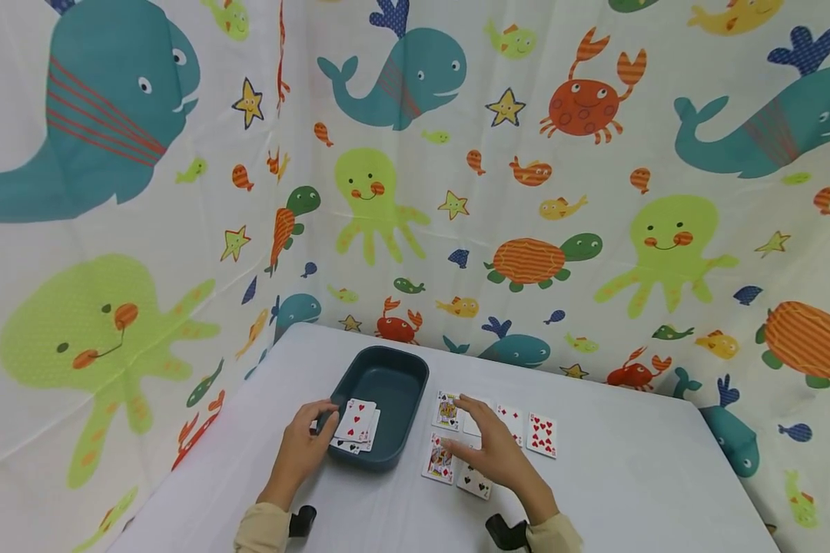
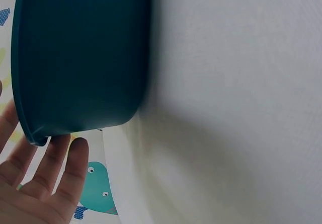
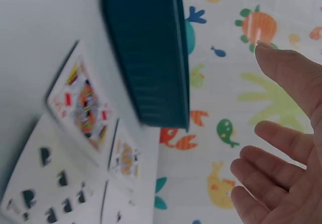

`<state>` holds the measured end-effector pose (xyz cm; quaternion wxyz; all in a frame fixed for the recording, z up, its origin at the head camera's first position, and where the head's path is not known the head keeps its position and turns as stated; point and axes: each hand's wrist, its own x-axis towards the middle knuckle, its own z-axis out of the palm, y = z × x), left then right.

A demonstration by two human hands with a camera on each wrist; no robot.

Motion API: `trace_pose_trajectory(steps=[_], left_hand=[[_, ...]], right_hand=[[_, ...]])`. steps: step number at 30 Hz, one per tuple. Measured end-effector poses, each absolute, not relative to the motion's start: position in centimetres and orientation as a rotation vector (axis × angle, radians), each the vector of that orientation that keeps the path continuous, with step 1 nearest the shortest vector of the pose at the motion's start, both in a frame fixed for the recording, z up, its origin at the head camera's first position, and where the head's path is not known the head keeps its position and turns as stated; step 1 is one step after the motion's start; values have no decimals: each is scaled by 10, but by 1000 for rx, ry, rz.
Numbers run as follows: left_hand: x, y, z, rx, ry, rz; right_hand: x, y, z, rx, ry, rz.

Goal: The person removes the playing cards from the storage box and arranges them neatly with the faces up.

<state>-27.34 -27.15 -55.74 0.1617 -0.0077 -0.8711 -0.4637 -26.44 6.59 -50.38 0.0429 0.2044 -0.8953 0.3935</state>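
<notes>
White tabletop (image 1: 629,484). Left hand (image 1: 300,445) loose-fingered at tray (image 1: 390,384) rim; right hand (image 1: 494,449) empty, fingers parted over face-up cards (image 1: 542,436). Any card probably lifts best by its edge, neighbours undisturbed.

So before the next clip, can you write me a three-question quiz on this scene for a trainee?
1. True or false: the right hand is empty.
2. Which hand is at the edge of the tray? (a) only the right, (b) only the left, (c) both.
3. In the head view, which suit shows on the rightmost card outside the tray?

Key:
1. True. The right wrist view shows its fingers apart with nothing between them.
2. b. The left hand is at the tray's near-left edge; the right is over the cards beside it.
3. Hearts.
</notes>
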Motion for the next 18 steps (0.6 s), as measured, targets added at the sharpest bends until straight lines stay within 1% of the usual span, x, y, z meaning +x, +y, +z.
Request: trace_pose_trajectory(steps=[8,18], left_hand=[[-274,-271,-557,-23,-2480,-1318],[-272,-271,-558,-29,-2480,-1302]], right_hand=[[-269,46,-486,683,-2667,1239],[-278,24,-480,676,-2631,1319]])
